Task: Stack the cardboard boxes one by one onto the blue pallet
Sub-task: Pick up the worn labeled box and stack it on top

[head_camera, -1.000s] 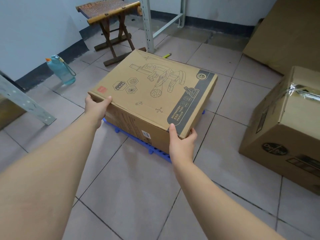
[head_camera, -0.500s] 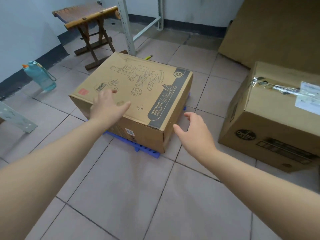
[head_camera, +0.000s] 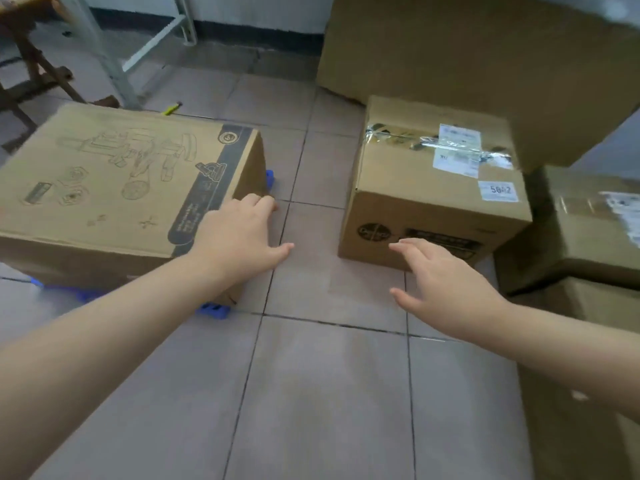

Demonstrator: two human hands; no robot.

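A flat printed cardboard box (head_camera: pixel 114 188) lies on the blue pallet (head_camera: pixel 212 310), which shows only at its corners under the box. My left hand (head_camera: pixel 239 237) hovers over the box's near right corner, fingers spread, holding nothing. A smaller taped cardboard box (head_camera: pixel 433 188) with white labels stands on the floor to the right. My right hand (head_camera: pixel 446 285) is open just in front of that box's lower front face, apart from it or barely touching.
A large cardboard box (head_camera: pixel 485 64) stands behind the taped one, and more boxes (head_camera: pixel 588 237) crowd the right edge. A wooden stool (head_camera: pixel 31 71) and a grey metal rack leg (head_camera: pixel 104 64) are at the back left. Tiled floor (head_camera: pixel 311 393) lies between the boxes.
Both hands let go of the printed box, now resting on the pallet. The view and both hands have swung right toward the taped box.
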